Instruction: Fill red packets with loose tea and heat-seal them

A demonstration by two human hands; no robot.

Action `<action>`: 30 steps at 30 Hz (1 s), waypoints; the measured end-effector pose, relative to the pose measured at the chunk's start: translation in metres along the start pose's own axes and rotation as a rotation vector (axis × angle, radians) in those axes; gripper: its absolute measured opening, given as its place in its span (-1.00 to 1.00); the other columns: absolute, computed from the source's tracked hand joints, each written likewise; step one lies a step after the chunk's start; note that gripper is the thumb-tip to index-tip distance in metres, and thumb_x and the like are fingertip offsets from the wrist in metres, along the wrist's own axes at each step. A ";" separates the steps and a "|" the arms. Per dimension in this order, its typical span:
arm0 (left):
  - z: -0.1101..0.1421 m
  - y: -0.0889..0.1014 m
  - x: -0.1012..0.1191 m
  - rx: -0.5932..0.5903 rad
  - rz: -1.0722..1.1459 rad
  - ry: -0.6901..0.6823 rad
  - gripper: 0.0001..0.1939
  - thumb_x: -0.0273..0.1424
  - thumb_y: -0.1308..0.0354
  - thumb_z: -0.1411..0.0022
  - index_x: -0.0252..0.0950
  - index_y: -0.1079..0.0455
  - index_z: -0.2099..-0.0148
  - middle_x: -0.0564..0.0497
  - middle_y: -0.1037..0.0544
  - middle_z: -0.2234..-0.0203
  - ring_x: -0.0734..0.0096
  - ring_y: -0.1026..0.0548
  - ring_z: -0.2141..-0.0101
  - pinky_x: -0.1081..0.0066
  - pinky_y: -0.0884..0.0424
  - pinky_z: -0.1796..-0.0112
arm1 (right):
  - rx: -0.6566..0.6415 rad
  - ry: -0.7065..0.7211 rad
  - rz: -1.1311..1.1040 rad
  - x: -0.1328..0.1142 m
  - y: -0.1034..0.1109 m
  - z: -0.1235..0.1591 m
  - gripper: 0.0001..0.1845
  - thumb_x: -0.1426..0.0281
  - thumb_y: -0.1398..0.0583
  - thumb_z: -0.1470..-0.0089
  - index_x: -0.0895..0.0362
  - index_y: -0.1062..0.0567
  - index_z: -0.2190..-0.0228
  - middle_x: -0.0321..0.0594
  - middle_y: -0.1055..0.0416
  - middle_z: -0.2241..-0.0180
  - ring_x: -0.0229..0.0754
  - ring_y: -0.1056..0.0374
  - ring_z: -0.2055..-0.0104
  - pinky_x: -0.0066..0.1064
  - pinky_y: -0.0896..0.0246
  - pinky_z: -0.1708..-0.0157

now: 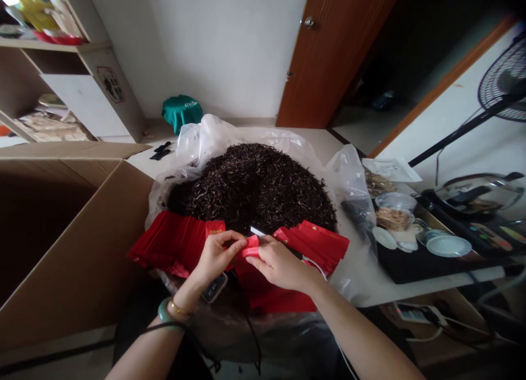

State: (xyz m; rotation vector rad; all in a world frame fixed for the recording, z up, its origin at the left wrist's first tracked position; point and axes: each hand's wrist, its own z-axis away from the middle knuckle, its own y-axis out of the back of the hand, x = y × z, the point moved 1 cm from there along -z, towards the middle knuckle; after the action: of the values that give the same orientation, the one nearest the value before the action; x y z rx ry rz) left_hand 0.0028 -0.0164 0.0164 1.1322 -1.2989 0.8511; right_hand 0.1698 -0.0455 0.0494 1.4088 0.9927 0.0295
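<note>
Between both hands is a small red packet (251, 247), pinched at its edges. My left hand (219, 254) grips its left side with thumb and forefinger; my right hand (277, 259) holds the right side, closed around it. Behind them rises a large heap of dark dried tea leaves (255, 183) on clear plastic sheeting (343, 172). A row of red packets (168, 240) stands at the left, and another fanned stack of red packets (318, 243) lies at the right. A thin white strip (257, 231) sticks out just beyond the fingers. Below my left hand sits a small device with a screen (215, 288).
An open cardboard box (82, 243) takes up the left side. To the right, a tea table (411, 273) carries plastic tubs (395, 202), a white lid (447, 244) and a glass-lidded pot (479, 194). A standing fan (507, 79) and a power strip (413, 313) are beyond.
</note>
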 end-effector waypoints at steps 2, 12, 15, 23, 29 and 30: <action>0.000 0.001 0.000 0.021 -0.007 0.014 -0.69 -0.16 -0.23 -0.08 -0.36 -0.49 0.41 0.05 -0.49 0.65 0.51 -0.41 0.65 0.59 -0.29 0.65 | -0.014 -0.066 -0.012 0.000 -0.001 0.000 -0.78 0.41 -0.12 -0.21 0.19 -0.53 0.39 -0.05 -0.53 0.30 -0.07 -0.41 0.16 -0.24 -0.27 0.07; -0.002 0.004 0.001 0.008 -0.009 -0.020 -0.75 -0.23 -0.25 -0.06 -0.35 -0.51 0.44 -0.02 -0.59 0.57 0.40 -0.53 0.54 0.53 -0.42 0.51 | -0.146 -0.048 -0.181 0.001 -0.002 0.001 -0.74 0.48 -0.08 -0.20 0.15 -0.58 0.35 -0.15 -0.55 0.31 -0.10 -0.37 0.06 -0.22 -0.09 -0.14; -0.002 0.008 0.002 0.112 -0.058 -0.085 -0.76 -0.25 -0.22 -0.11 -0.34 -0.50 0.43 -0.03 -0.61 0.54 0.39 -0.54 0.51 0.51 -0.45 0.48 | -0.167 -0.044 -0.213 0.001 -0.003 0.000 -0.72 0.49 -0.07 -0.18 0.14 -0.58 0.38 -0.22 -0.55 0.42 -0.11 -0.38 0.13 -0.17 -0.03 -0.17; 0.007 0.006 0.006 0.174 -0.583 -0.720 -0.58 -0.32 -0.19 -0.18 -0.31 -0.35 -0.07 -0.18 -0.56 0.09 0.13 -0.48 0.03 0.16 -0.42 0.03 | -0.021 -0.236 -0.452 0.009 0.006 -0.001 -0.73 0.39 -0.03 -0.18 0.15 -0.50 0.38 -0.22 -0.49 0.40 -0.16 -0.37 0.31 -0.29 -0.28 0.15; 0.003 -0.005 -0.008 0.032 -0.826 -0.776 -0.48 -0.22 -0.12 -0.25 -0.34 -0.22 -0.18 -0.20 -0.57 0.16 0.18 -0.55 0.19 0.24 -0.46 0.18 | 0.080 -0.279 -0.453 0.011 0.001 -0.001 -0.74 0.33 -0.02 -0.21 0.16 -0.43 0.43 -0.21 -0.44 0.41 -0.17 -0.32 0.29 -0.33 -0.27 0.20; 0.003 -0.005 -0.010 0.047 -0.841 -0.772 -0.53 -0.25 -0.09 -0.27 -0.35 -0.24 -0.16 -0.21 -0.57 0.15 0.20 -0.56 0.20 0.27 -0.46 0.22 | 0.084 -0.271 -0.466 0.010 0.000 -0.001 -0.74 0.33 -0.03 -0.20 0.16 -0.43 0.41 -0.21 -0.43 0.40 -0.17 -0.32 0.30 -0.35 -0.27 0.23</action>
State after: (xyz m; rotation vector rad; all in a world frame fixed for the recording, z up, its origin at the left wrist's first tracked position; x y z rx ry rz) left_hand 0.0057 -0.0197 0.0060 1.9411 -1.1946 -0.2179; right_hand 0.1751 -0.0389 0.0441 1.1879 1.0787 -0.5394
